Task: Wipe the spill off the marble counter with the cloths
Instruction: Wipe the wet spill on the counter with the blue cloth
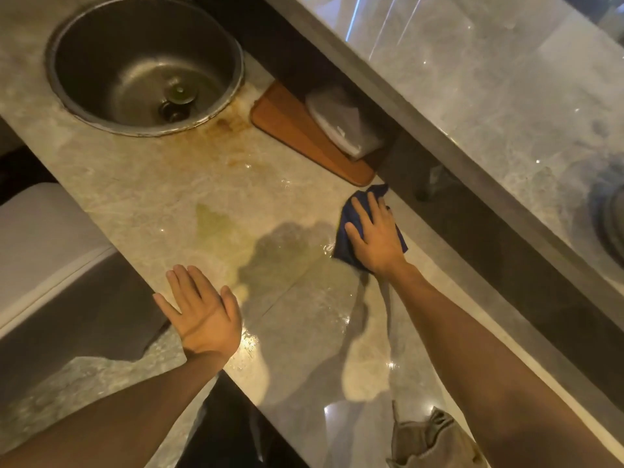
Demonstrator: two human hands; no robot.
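Observation:
A yellowish spill (219,228) lies on the beige marble counter (141,184), with wet glints around it. My right hand (373,233) presses flat on a dark blue cloth (344,246) at the right edge of the wet patch, near the back of the counter. My left hand (202,310) rests flat on the counter's front edge, fingers spread, holding nothing. A crumpled grey-brown cloth (429,440) lies on the counter at the bottom right, beside my right forearm.
A round steel sink (145,65) is set into the counter at upper left, with brown stains beside it. A wooden board (304,136) carrying a folded white item (341,119) sits under a raised marble ledge (472,96) at the back.

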